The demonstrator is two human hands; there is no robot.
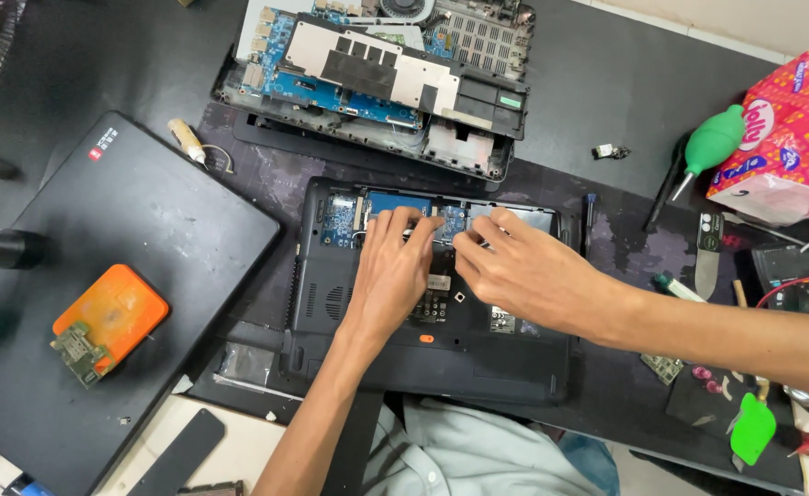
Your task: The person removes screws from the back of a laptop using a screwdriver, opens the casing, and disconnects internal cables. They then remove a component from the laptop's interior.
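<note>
1. Tabletop (606,83): dark and crowded. It carries everything we list below.
2. Closed black laptop (129,239), at the left, with an orange case (115,308) lying on its lid.
3. Open laptop base (423,358), at the centre just before us, bottom cover off and blue circuit board (340,220) exposed. We judge the shell stiff and moderately heavy, best lifted by its outer edges. The board inside is fragile, to be touched at its edges only.
4. Dismantled laptop chassis (377,83), behind the base, its boards bare.
5. Tissue box (786,138), pink, far right, with a green air blower (712,142) beside it.
6. Left hand (390,276): fingers spread flat and lightly curled on the board's upper edge, gripping nothing that we can see.
7. Right hand (519,266): fingertips pressed to the same edge, just beside the left. Whether they pinch a small part we cannot tell.
8. Green pry pick (752,430), lower right.
</note>
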